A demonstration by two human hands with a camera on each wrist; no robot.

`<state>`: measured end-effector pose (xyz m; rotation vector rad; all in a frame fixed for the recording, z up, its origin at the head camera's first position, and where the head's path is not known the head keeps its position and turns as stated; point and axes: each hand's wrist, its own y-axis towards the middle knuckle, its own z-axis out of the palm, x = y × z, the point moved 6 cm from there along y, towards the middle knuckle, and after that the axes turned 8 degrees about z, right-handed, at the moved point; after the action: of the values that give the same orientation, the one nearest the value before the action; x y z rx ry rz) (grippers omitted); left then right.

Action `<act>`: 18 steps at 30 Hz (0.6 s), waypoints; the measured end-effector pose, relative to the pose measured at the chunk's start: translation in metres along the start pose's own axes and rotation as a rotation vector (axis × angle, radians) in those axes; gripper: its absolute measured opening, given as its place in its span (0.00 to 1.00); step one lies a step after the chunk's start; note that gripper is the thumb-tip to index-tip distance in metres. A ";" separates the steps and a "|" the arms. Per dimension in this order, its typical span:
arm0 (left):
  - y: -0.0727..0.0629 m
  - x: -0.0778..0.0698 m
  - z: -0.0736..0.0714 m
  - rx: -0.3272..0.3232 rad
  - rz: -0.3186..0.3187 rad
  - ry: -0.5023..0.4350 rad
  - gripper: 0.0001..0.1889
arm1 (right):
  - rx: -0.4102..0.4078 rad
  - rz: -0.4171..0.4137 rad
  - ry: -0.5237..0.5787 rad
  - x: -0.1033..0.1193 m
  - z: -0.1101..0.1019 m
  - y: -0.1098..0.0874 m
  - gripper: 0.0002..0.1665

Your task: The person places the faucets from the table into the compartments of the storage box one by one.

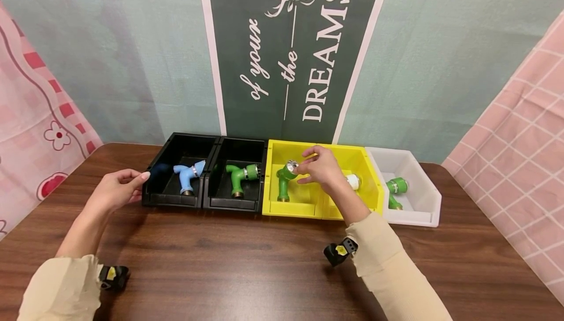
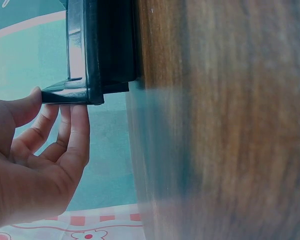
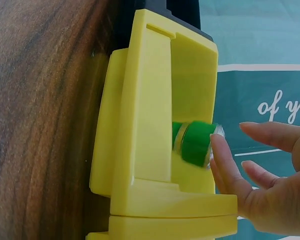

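My left hand (image 1: 120,189) holds the outer left wall of a black bin (image 1: 152,201), thumb at its rim and fingertips against its outside in the left wrist view. A blue hose spray nozzle (image 1: 186,176) lies in that bin. In a yellow bin (image 1: 291,209) stands a green hose spray nozzle (image 1: 283,189) with a silvery face. Over it is my right hand (image 1: 320,167), fingers loosely bent and thumb apart from them. The right wrist view shows one fingertip right at the face of the green nozzle (image 3: 197,142), whose lower part is hidden by the bin wall.
A second black bin (image 1: 233,204) holds another green nozzle (image 1: 241,176). Partly behind my right forearm, a white-headed nozzle (image 1: 354,181) lies in a second yellow bin (image 1: 376,203). A white bin (image 1: 414,218) with a green nozzle (image 1: 396,186) ends the row on the wooden table (image 1: 220,262).
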<state>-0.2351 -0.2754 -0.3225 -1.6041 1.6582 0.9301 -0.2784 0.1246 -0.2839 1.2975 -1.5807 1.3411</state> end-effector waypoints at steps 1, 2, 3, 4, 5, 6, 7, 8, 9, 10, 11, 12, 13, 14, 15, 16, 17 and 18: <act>0.000 0.000 0.000 0.001 -0.001 0.001 0.27 | 0.001 0.001 -0.002 0.000 0.000 0.000 0.25; 0.000 0.000 0.000 0.001 -0.001 0.007 0.27 | 0.003 0.001 -0.004 0.001 0.000 0.000 0.24; 0.000 0.000 0.000 0.002 0.000 0.011 0.28 | 0.004 0.001 -0.006 0.001 0.000 0.000 0.24; 0.000 0.000 -0.001 0.003 0.001 0.015 0.28 | 0.005 0.002 -0.008 0.001 -0.001 -0.001 0.24; 0.000 -0.001 -0.001 0.005 0.001 0.017 0.28 | 0.004 0.009 -0.010 0.001 -0.001 -0.001 0.23; 0.000 -0.001 -0.001 0.006 0.002 0.019 0.28 | 0.004 0.012 -0.013 0.001 -0.001 -0.001 0.23; 0.001 0.000 -0.001 0.006 0.002 0.019 0.28 | 0.004 0.015 -0.012 0.000 -0.001 -0.001 0.23; 0.001 0.000 -0.001 0.007 0.002 0.019 0.28 | 0.003 0.018 -0.014 0.000 -0.002 -0.001 0.23; 0.001 0.000 0.000 0.008 0.002 0.017 0.28 | 0.002 0.020 -0.017 0.000 -0.002 -0.001 0.23; 0.001 0.000 0.000 0.008 0.001 0.016 0.28 | 0.001 0.022 -0.018 0.000 -0.002 -0.001 0.23; 0.001 0.000 0.000 0.009 0.000 0.016 0.28 | 0.000 0.023 -0.019 0.000 -0.002 -0.001 0.23; 0.001 0.000 0.000 0.009 0.000 0.016 0.28 | 0.001 0.024 -0.021 0.000 -0.002 -0.001 0.23; 0.001 0.000 0.000 0.009 -0.001 0.016 0.28 | 0.001 0.024 -0.021 0.000 -0.002 -0.001 0.23; 0.001 0.000 0.000 0.009 -0.001 0.018 0.28 | 0.001 0.026 -0.022 0.000 -0.002 -0.002 0.23; 0.001 0.000 0.000 0.009 -0.001 0.018 0.28 | 0.003 0.027 -0.022 0.000 -0.002 -0.001 0.23; 0.001 0.000 0.000 0.009 -0.001 0.019 0.28 | 0.004 0.028 -0.023 0.000 -0.002 -0.001 0.23; 0.001 0.000 0.000 0.009 0.000 0.020 0.28 | 0.005 0.031 -0.024 0.000 -0.002 -0.001 0.23; 0.001 -0.001 0.000 0.009 0.000 0.020 0.28 | 0.005 0.033 -0.022 0.000 -0.002 -0.001 0.23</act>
<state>-0.2356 -0.2749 -0.3221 -1.6123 1.6734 0.9087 -0.2776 0.1268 -0.2829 1.2987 -1.6214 1.3561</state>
